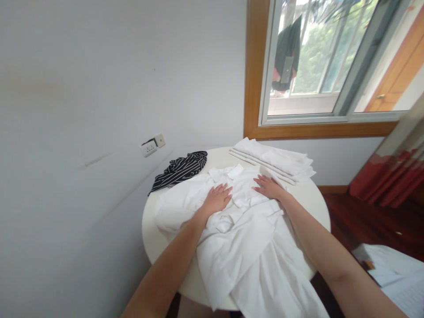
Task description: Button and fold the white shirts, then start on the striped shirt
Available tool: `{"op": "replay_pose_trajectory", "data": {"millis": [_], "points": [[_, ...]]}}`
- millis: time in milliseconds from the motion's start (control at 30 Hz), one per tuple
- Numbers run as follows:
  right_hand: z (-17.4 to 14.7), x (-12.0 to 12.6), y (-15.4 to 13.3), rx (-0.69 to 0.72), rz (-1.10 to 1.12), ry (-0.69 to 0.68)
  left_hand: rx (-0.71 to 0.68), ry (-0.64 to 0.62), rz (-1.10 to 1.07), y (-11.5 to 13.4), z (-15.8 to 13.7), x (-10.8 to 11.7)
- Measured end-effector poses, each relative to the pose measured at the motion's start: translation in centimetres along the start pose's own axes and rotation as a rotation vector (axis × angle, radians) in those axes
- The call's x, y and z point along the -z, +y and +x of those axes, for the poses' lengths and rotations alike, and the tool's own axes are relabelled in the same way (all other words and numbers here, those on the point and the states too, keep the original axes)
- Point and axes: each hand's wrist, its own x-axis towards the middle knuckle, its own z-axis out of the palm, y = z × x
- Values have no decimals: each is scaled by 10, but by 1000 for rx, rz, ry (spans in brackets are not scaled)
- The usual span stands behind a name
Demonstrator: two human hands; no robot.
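A white collared shirt (238, 240) lies spread on a round white table (150, 238), its collar at the far side and its lower part hanging over the near edge. My left hand (217, 198) rests flat on the shirt left of its middle, fingers stretched out. On the shirt's right upper part lies my right hand (267, 186), its fingers spread. Neither hand grips the cloth. The fabric is wrinkled and bunched between and below my hands.
Folded white cloths (274, 159) are stacked at the table's back right. A black-and-white striped cloth (182, 170) lies at the back left, by the wall and a power socket (149, 149). Papers (394, 274) show at lower right; a curtain (389, 163) hangs beyond.
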Motion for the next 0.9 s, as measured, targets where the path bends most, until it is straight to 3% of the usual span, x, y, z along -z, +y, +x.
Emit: {"op": "replay_pose_trajectory", "data": {"millis": [100, 233, 333, 433, 633, 900], "points": [[-4, 4, -2, 2, -5, 55, 27, 130, 28, -6, -4, 15], [-6, 16, -23, 98, 8, 212, 241, 227, 145, -27, -10, 26], [-4, 18, -56, 341, 123, 284, 299, 148, 189, -40, -12, 15], [-3, 6, -87, 524, 132, 183, 339, 33, 160, -47, -13, 2], [-4, -14, -96, 467, 97, 46, 504, -142, 75, -68, -16, 8], [-3, -11, -94, 467, 130, 34, 480, -200, 79, -102, -25, 15]]}}
